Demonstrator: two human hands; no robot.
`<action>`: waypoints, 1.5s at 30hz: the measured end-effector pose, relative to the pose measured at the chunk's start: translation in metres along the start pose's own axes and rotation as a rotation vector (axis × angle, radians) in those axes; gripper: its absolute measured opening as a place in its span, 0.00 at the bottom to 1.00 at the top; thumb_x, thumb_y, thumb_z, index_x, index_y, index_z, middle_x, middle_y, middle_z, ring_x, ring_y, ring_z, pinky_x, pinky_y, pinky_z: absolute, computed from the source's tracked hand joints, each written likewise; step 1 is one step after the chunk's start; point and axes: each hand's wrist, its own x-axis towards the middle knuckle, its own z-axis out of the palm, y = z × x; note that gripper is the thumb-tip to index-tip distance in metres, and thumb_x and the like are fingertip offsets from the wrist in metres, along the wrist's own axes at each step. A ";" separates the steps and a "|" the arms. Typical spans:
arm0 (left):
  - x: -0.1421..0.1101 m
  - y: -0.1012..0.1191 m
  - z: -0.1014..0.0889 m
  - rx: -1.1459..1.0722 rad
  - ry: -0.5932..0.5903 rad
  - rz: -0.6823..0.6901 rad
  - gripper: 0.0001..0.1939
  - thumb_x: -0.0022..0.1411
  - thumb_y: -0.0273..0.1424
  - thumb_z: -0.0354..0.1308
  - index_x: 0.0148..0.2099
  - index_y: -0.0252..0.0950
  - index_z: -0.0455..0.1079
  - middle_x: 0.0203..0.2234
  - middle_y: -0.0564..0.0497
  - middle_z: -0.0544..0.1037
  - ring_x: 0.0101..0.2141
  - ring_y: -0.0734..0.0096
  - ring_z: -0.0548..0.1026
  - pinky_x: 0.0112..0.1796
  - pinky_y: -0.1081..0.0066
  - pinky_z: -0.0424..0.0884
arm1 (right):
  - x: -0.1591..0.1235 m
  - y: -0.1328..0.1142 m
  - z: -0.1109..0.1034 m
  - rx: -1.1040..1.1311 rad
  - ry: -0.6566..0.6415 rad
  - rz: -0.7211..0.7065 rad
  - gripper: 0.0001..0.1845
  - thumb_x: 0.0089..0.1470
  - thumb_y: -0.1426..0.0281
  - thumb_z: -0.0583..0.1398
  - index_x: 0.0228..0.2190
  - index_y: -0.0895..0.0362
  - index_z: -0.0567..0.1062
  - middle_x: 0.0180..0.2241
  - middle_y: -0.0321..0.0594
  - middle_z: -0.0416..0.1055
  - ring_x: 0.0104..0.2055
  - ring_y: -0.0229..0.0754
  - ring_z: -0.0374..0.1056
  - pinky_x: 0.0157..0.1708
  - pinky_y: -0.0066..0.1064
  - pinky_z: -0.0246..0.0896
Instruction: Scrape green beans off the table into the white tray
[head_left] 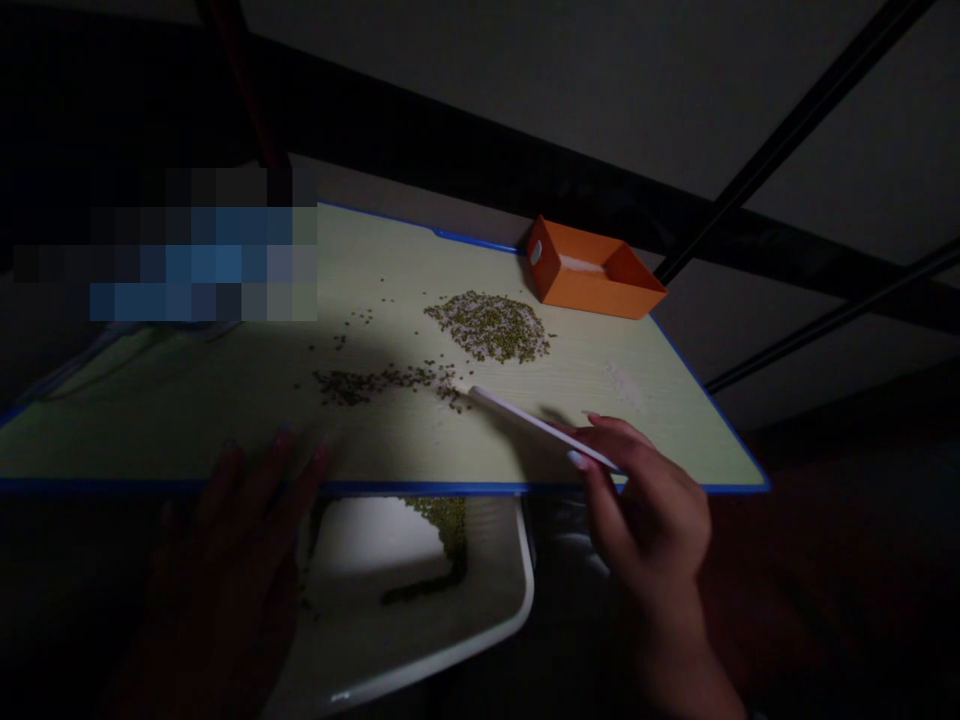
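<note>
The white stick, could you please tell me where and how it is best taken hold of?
Likely best by the near end of the white stick, pinched from the right, as the right hand does: it is slim and slants leftward, its far tip at the dark seeds.

Left hand [236, 530] shadowed, fingers spread forward, right hand [654, 500] pinching, thumb opposing bent fingers

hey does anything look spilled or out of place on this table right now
A few stray grains lie scattered left of the main pile, and a pale patch sits apart, in front of the orange box. Whether either was spilled, I can't tell.
</note>
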 end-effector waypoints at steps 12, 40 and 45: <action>0.000 0.003 -0.003 -0.020 -0.028 -0.037 0.37 0.65 0.28 0.43 0.70 0.61 0.36 0.72 0.54 0.53 0.72 0.53 0.42 0.66 0.33 0.51 | -0.001 -0.004 0.001 0.094 0.059 0.110 0.12 0.58 0.78 0.61 0.38 0.50 0.79 0.34 0.35 0.82 0.40 0.44 0.79 0.49 0.43 0.73; 0.000 -0.006 0.002 0.007 0.012 0.032 0.37 0.64 0.29 0.45 0.70 0.58 0.38 0.71 0.50 0.56 0.72 0.47 0.46 0.62 0.27 0.58 | 0.000 -0.008 0.000 0.152 0.030 0.061 0.12 0.57 0.80 0.61 0.38 0.52 0.79 0.36 0.33 0.83 0.39 0.38 0.79 0.51 0.35 0.72; 0.000 -0.008 0.006 0.028 0.017 0.044 0.37 0.63 0.29 0.45 0.70 0.58 0.38 0.71 0.51 0.56 0.72 0.47 0.46 0.60 0.27 0.61 | -0.004 -0.007 0.000 0.061 0.120 0.116 0.12 0.57 0.80 0.61 0.38 0.52 0.79 0.34 0.34 0.82 0.37 0.39 0.77 0.48 0.37 0.72</action>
